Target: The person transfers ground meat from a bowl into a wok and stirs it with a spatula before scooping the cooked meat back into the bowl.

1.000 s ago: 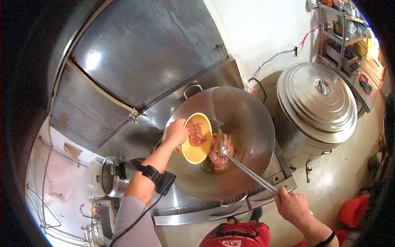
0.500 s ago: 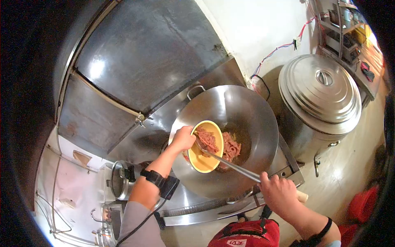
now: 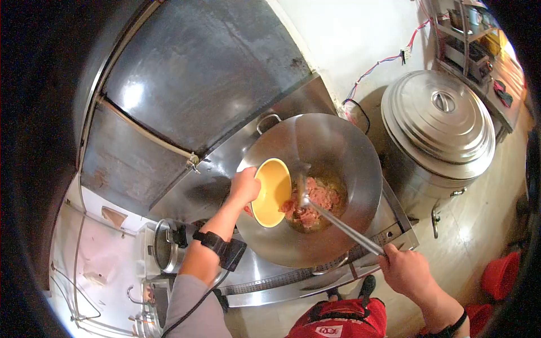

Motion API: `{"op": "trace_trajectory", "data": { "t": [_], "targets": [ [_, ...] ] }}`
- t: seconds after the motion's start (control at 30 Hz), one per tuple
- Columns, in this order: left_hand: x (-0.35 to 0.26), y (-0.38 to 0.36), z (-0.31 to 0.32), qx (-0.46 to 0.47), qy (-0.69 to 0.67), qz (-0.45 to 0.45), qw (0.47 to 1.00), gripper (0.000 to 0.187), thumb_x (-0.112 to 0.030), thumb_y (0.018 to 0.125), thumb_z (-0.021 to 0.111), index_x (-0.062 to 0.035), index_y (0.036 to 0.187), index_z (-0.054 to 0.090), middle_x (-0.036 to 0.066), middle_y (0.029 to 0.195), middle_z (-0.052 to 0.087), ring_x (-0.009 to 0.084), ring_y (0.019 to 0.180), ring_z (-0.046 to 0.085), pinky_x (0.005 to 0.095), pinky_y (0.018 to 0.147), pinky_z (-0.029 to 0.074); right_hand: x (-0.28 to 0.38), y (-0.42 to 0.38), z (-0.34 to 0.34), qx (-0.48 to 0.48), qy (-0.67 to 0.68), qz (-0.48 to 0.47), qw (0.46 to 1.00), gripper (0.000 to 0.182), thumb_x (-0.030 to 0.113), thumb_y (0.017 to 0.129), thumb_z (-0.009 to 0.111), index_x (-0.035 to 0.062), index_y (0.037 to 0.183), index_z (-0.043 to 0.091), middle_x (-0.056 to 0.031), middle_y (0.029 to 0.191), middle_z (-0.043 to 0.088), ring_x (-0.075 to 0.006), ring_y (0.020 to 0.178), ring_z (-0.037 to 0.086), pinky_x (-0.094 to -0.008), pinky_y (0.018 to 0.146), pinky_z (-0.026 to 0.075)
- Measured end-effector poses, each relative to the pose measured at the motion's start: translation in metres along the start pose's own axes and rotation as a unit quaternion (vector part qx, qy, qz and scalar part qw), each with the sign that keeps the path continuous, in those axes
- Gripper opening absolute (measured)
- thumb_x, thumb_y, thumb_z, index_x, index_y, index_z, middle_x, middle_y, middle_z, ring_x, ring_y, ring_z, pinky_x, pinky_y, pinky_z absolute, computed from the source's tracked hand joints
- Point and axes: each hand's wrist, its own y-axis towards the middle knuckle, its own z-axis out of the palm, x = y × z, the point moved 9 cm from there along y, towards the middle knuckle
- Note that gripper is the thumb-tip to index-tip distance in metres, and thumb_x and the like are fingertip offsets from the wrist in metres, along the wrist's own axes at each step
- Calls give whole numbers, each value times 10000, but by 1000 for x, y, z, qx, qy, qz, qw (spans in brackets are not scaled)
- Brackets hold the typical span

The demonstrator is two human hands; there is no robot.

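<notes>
My left hand grips the rim of a yellow bowl, tilted over a large metal wok. The bowl's inside shows mostly bare, with a bit of meat at its lower right lip. Reddish sliced meat lies in a heap at the bottom of the wok, with liquid around it. Closed round the handle of a long metal wok spatula, my right hand is at the wok's near right side. The spatula's head is blurred beside the bowl, over the meat.
A big lidded stockpot stands on the right. Behind the wok rises a steel backsplash with a tap. A metal pot sits at the left, and red tubs are on the floor at the lower right.
The meat has passed from the bowl into the wok. The bowl has tipped further and shifted slightly left; the spatula has moved out of it to the right, over the wok.
</notes>
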Motion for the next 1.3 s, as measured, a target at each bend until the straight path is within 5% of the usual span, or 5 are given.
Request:
{"op": "trace_trajectory", "data": {
  "t": [0.2, 0.63, 0.73, 1.03, 1.3],
  "targets": [
    [3, 0, -12, 47, -83, -5, 995, 193, -111, 769, 586, -10, 920, 653, 229, 895, 671, 387, 868, 660, 441, 765, 517, 50, -2, -19, -106, -44, -118, 986, 222, 331, 899, 583, 117, 909, 525, -114, 659, 611, -355, 555, 626, -464, 504, 506],
    [-16, -15, -19, 71, -63, 8, 995, 214, -122, 768, 586, -14, 934, 668, 228, 923, 669, 377, 886, 659, 426, 785, 515, 42, 7, -16, -53, -63, -98, 992, 280, 372, 937, 510, 97, 987, 537, -130, 719, 660, -351, 594, 663, -456, 544, 546],
    [-20, -13, -12, 70, -43, 33, 996, 217, -124, 767, 581, -21, 936, 670, 228, 930, 667, 382, 901, 652, 440, 793, 511, 46, 0, -29, -124, -65, -108, 984, 232, 322, 897, 582, 94, 905, 538, -133, 680, 628, -362, 578, 632, -460, 531, 517],
    [-42, -35, -4, 104, 3, 71, 992, 243, -87, 778, 555, -86, 989, 675, 209, 964, 670, 391, 934, 638, 467, 817, 507, 41, -4, -17, -63, -18, -115, 991, 325, 399, 936, 510, 79, 909, 564, -158, 613, 630, -380, 567, 640, -482, 548, 535],
    [-31, -23, -1, 88, 37, 60, 994, 248, -79, 806, 542, -113, 1011, 678, 191, 976, 677, 384, 948, 642, 469, 826, 511, 9, -13, -1, 54, 33, -28, 998, 326, 370, 953, 483, 54, 976, 562, -226, 746, 653, -432, 725, 644, -542, 666, 521]
  ]
}}
